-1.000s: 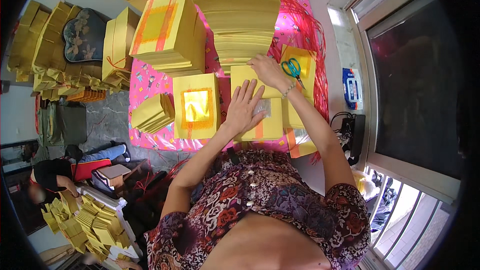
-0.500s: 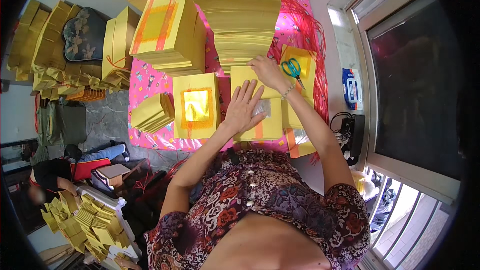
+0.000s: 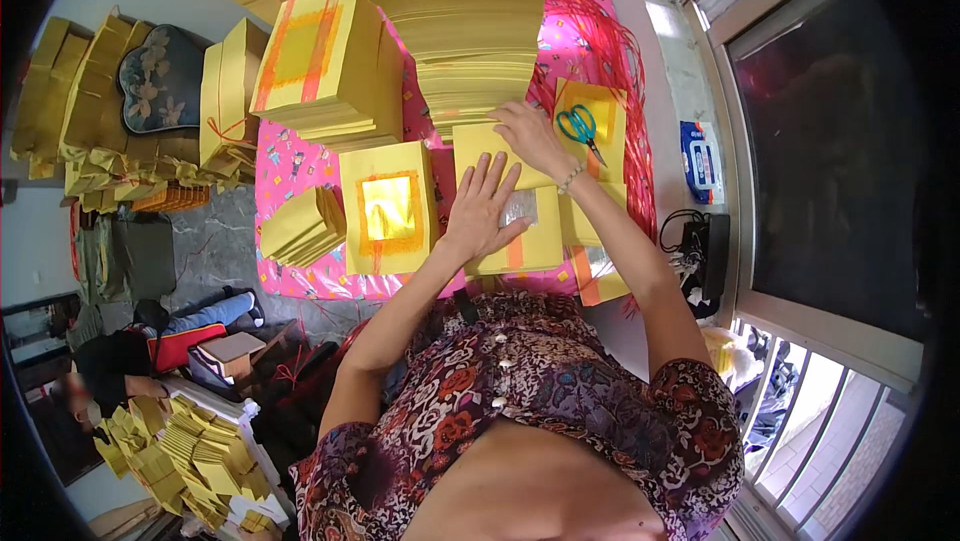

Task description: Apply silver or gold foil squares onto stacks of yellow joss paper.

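— Yellow square paper sheet with a silver foil patch (image 3: 515, 226), where is it?
— On the pink patterned tablecloth (image 3: 300, 166), under the left hand (image 3: 483, 211), pressed flat, fingers spread.
— The right hand (image 3: 530, 136)?
— Flat on the sheet's far edge, grasping nothing, near the teal-handled scissors (image 3: 580, 128).

You've got yellow paper sheets (image 3: 505, 231) everywhere, one with what looks like a silver foil square (image 3: 519, 207), though your hand half covers it. The stack (image 3: 390, 221) beside it shows a gold square framed in orange. Scissors (image 3: 578, 127) have teal handles. The surface (image 3: 300, 166) wears a pink cartoon-print cloth. Your top (image 3: 520, 391) is dark floral.
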Motion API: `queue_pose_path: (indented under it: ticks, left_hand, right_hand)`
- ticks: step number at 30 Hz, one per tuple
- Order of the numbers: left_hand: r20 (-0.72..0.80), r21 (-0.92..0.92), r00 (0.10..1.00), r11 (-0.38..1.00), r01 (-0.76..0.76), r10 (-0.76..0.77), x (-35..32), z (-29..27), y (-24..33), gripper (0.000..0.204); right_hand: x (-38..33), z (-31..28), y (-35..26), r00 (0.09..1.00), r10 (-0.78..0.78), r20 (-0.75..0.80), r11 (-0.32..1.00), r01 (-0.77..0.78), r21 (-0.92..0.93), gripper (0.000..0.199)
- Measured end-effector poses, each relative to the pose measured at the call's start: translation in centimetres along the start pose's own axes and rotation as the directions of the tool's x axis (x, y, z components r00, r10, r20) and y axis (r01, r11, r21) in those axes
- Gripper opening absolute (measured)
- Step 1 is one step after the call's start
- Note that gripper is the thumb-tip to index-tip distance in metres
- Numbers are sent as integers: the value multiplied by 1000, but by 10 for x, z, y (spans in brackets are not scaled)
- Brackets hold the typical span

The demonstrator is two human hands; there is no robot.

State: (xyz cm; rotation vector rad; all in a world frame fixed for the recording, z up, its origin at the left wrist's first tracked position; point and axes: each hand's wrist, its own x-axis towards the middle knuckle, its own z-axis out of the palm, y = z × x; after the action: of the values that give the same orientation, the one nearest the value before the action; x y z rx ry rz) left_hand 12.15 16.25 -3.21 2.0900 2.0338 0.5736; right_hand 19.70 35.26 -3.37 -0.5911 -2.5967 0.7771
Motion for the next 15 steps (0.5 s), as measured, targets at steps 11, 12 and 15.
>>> queue_pose_path:
  ticks: [11, 12, 15]
  left_hand:
    - [37, 13, 999, 1000, 20, -20, -2, -1, 0, 92]
    - [44, 17, 999, 1000, 25, -26, -2, -1, 0, 92]
    - [62, -25, 998, 999, 26, -24, -2, -1, -3, 94]
  right_hand:
    - [-94, -21, -42, 986, 134, -103, 990, -137, -23, 14]
    - [-98, -17, -37, 985, 139, -103, 990, -141, -21, 14]
    - [-100, -10, -34, 980, 156, -126, 987, -152, 45, 14]
